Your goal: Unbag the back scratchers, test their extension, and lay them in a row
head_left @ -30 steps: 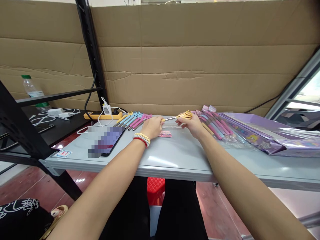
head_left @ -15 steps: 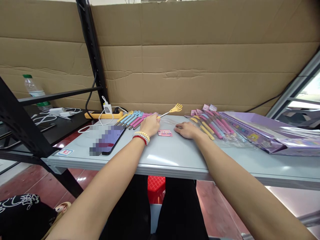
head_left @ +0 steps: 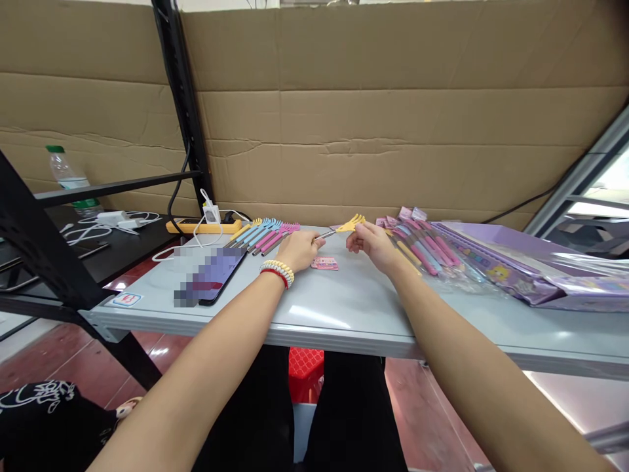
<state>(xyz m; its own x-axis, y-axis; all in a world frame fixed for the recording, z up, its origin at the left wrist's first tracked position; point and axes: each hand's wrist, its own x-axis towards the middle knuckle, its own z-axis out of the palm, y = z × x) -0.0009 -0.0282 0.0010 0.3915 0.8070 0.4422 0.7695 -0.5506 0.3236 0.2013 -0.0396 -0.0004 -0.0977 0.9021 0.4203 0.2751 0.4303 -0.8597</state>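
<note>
My left hand (head_left: pixel 301 250), with a braided bracelet at its wrist, is closed around the handle end of a back scratcher (head_left: pixel 348 225). The scratcher has a thin metal rod and a yellow hand-shaped head pointing right. My right hand (head_left: pixel 369 242) is raised just off the table, fingers curled together at the tips of that head; what they pinch, if anything, is hidden. Below, between both hands, lies a small pink printed card (head_left: pixel 325 263). Left of my left hand is a row of yellow, blue and pink back scratchers (head_left: pixel 263 235).
Bagged back scratchers (head_left: pixel 425 246) with pink cards lie right of my right hand, beside a purple box (head_left: pixel 521 262) with plastic film. A phone (head_left: pixel 219 278), a yellow power strip (head_left: pixel 204 226) and white cables are at the left. Cardboard (head_left: pixel 344 118) stands behind the table (head_left: pixel 344 314).
My right hand has lifted from the tabletop to the scratcher's head, its fingers curling. The scratcher has come down slightly and shifted right in my left hand.
</note>
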